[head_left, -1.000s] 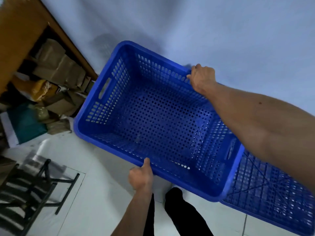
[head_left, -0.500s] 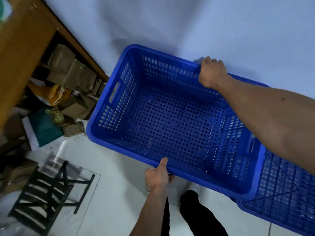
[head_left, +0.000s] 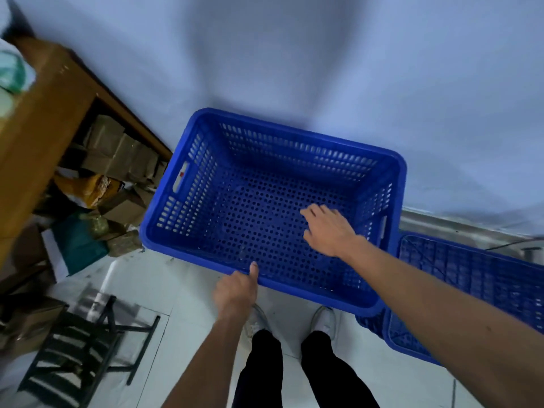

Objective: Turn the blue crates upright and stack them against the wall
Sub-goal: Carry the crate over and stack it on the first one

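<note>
An upright blue crate (head_left: pixel 206 184) with perforated walls and floor stands with its far side against the pale wall (head_left: pixel 294 54). My left hand (head_left: pixel 235 293) holds the crate's near rim, thumb up on the edge and fingers curled below. Over the inside of the crate hovers my right hand (head_left: pixel 329 231), fingers spread and holding nothing. A second blue crate (head_left: pixel 471 284) lies bottom-up on the floor to the right. The upright crate's near right corner overlaps it.
A wooden desk (head_left: pixel 38 136) stands at the left with cardboard boxes (head_left: pixel 117 151) and bags piled beneath it. A black folding rack (head_left: pixel 73 357) lies on the white tiled floor at lower left. My white shoes (head_left: pixel 323 319) stand just in front of the crate.
The crate has gone down and back to the wall. My right hand has let go of the far rim and now hangs open over the crate's inside. My left hand stays at the near rim.
</note>
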Motion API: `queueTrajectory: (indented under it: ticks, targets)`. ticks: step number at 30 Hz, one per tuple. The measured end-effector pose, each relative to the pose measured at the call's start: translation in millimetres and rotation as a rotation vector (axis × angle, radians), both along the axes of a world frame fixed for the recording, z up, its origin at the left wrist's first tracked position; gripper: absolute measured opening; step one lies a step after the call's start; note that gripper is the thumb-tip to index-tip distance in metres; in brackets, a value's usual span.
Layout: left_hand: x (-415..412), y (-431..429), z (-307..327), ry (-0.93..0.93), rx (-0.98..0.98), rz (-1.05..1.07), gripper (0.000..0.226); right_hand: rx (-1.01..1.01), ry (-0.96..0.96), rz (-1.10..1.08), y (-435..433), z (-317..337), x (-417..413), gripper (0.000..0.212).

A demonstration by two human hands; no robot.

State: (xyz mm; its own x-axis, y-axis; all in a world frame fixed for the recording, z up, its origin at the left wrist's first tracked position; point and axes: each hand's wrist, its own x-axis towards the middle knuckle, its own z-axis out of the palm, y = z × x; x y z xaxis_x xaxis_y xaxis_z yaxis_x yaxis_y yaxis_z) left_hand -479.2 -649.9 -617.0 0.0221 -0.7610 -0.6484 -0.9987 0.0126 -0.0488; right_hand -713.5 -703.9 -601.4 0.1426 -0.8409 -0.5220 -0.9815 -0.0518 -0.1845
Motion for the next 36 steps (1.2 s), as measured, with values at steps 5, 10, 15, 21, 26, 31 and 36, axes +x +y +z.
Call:
queueTrajectory:
  ticks: [5, 10, 15, 21, 26, 31, 36]
  targets:
    - [-10, -13, 23, -0.21, -0.098, -0.319, 0.056, 0.121, -0.046, 0.041, 71, 2, -8, 0.052]
    - [-8, -19, 30, -0.257, -0.135, -0.541, 0.054, 0.182, -0.034, 0.019, 117, 9, -7, 0.05]
    - [3, -21, 29, -0.124, 0.046, -0.644, 0.054, 0.272, 0.003, -0.086, 150, 17, -5, 0.048]
    - [40, -28, 20, -0.08, 0.052, -0.753, 0.052, 0.245, 0.11, -0.239, 173, 11, 26, 0.041]
    - [81, -48, 15, -0.157, -0.052, -0.884, 0.047, 0.205, 0.222, -0.318, 161, -8, 55, 0.056]
    - [111, -78, -3, -0.185, -0.083, -0.877, 0.03, 0.092, 0.169, -0.313, 152, -36, 63, 0.052]
    - [116, -96, -26, -0.191, -0.103, -0.839, 0.019, -0.04, 0.175, -0.136, 145, -50, 48, 0.045]
